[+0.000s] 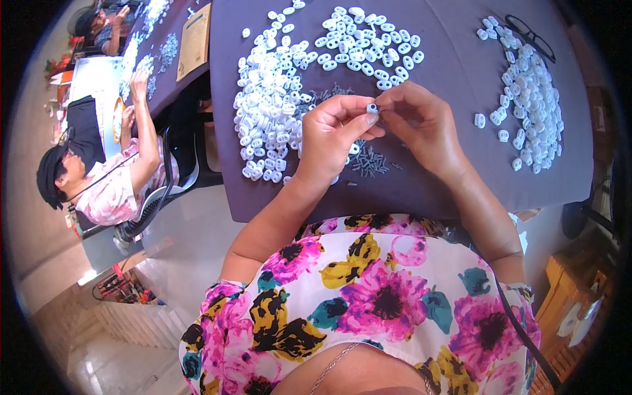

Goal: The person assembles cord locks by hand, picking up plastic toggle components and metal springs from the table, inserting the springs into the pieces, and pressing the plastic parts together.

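Between the thumb and fingers of my left hand (332, 138) is a small white oval plastic piece (372, 108) with a dark hole facing up. My right hand (424, 131) meets it from the right, thumb and fingertips pinched together beside the piece. Whatever those right fingertips hold is too small or hidden to make out. Small grey metal pieces, perhaps springs (372, 163), lie scattered on the table beneath and beyond my hands. A large heap of white two-hole oval pieces (266, 99) lies left of my left hand.
Another group of two-hole pieces (368, 46) spreads beyond my hands. On the right is a heap of white pieces (536, 105), with black eyeglasses (532, 38) behind it. A dark cloth covers the table (447, 52). At left, a co-worker (108, 178) sits at another table.
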Tool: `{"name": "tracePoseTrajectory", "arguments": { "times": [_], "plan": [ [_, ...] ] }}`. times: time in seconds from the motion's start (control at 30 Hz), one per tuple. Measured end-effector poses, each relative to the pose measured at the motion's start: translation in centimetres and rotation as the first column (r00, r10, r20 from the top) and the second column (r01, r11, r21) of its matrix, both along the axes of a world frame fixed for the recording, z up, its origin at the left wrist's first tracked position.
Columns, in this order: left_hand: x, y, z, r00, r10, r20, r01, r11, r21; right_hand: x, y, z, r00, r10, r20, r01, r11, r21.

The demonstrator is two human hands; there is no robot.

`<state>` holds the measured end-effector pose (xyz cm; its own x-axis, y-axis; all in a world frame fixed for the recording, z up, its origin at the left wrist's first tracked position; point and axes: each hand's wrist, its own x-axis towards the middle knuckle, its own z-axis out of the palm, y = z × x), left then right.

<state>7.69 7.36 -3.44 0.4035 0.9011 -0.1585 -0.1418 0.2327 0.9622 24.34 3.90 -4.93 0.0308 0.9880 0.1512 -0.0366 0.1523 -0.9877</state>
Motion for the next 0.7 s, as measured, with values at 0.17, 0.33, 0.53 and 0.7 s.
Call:
{"name": "tracePoseTrajectory", "arguments": {
  "times": [0.17,0.33,0.53,0.7],
  "plan": [
    [-0.2,0.1,-0.2,1.0,0.016,-0.009,-0.016,1.0,-0.014,0.1,0.1,0.6,0.989,-0.045,0.141,0.04,0.999,0.035],
    [-0.3,0.2,0.2,0.999,0.035,-0.001,-0.035,0.999,-0.023,0.7,0.1,0.0,0.969,0.006,0.246,-0.011,1.0,0.016],
    [-0.3,0.1,0.5,0.999,0.026,-0.023,-0.026,1.0,-0.004,1.3,0.5,-0.2,0.952,0.149,-0.267,-0.193,0.97,-0.149],
    [-0.2,0.2,0.7,1.0,0.004,-0.024,-0.004,1.0,0.018,1.4,0.6,0.0,0.94,0.113,-0.322,-0.167,0.975,-0.145]
  ]
}}
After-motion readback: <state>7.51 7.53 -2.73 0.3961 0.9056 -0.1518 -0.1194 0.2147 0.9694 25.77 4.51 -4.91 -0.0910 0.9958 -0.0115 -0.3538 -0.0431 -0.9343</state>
